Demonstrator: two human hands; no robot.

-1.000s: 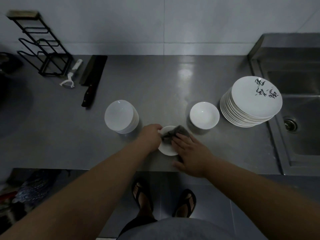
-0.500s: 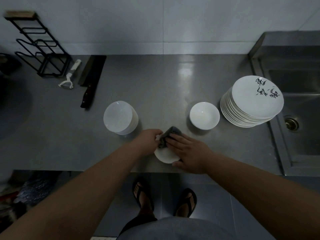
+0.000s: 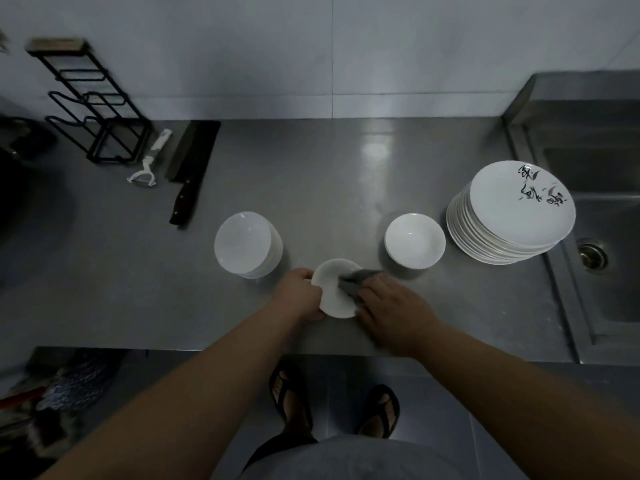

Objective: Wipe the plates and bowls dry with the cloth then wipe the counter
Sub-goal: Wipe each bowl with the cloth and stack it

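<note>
A small white bowl sits near the front edge of the steel counter. My left hand grips its left rim. My right hand presses a dark grey cloth into the bowl's right side. A stack of white bowls stands just to the left. A single white bowl stands to the right. Further right is a tall stack of white plates, the top one bearing black markings.
A sink with a drain lies at the right. A cleaver, a white peeler and a black wire rack sit at the back left. My sandalled feet show below the counter's front edge.
The cloth has shifted from the bowl's top to its right side under my right hand. My left hand has slid along the left rim, turning the bowl.
</note>
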